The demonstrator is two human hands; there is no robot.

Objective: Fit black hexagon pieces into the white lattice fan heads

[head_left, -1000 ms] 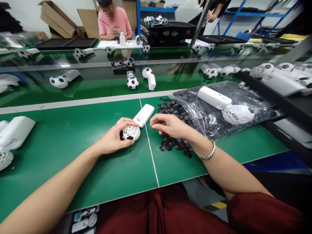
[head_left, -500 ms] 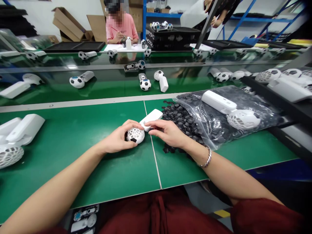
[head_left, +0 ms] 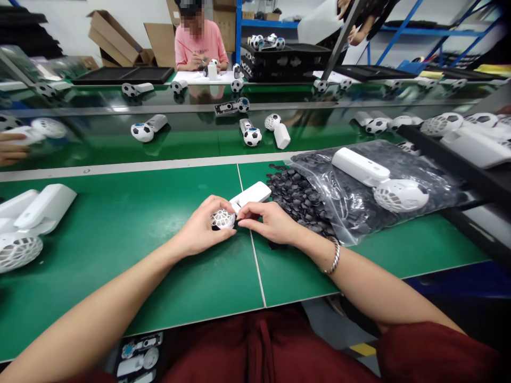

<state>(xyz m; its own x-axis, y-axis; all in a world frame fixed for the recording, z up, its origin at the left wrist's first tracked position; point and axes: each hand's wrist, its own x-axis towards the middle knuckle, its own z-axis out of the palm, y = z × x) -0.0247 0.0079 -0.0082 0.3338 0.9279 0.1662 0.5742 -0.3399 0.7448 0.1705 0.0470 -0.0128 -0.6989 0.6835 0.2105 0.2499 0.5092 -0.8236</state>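
My left hand [head_left: 199, 227] is wrapped round the ball-shaped head of a white handheld fan [head_left: 222, 218] patterned like a football, holding it on the green table. The fan's white handle [head_left: 252, 194] points away to the right. At the right side of the head, my right hand [head_left: 270, 221] pinches a small black patch [head_left: 237, 221], mostly hidden by the fingertips. Just beyond that hand lies a heap of loose black patches [head_left: 295, 194], spilling from a clear plastic bag [head_left: 347, 218].
Another white fan [head_left: 361, 166] lies on the bag. More fans [head_left: 48, 207] rest at the left edge. Behind the table, a belt [head_left: 191, 139] carries several football fans. A co-worker's hand [head_left: 14, 149] touches one at far left. A black tray [head_left: 451, 159] holds fans at right.
My right fingers have shifted slightly down and left, along the fan head's right side. Fans on the near belt moved right; those on the far belt moved left. A co-worker's hand appeared at left.
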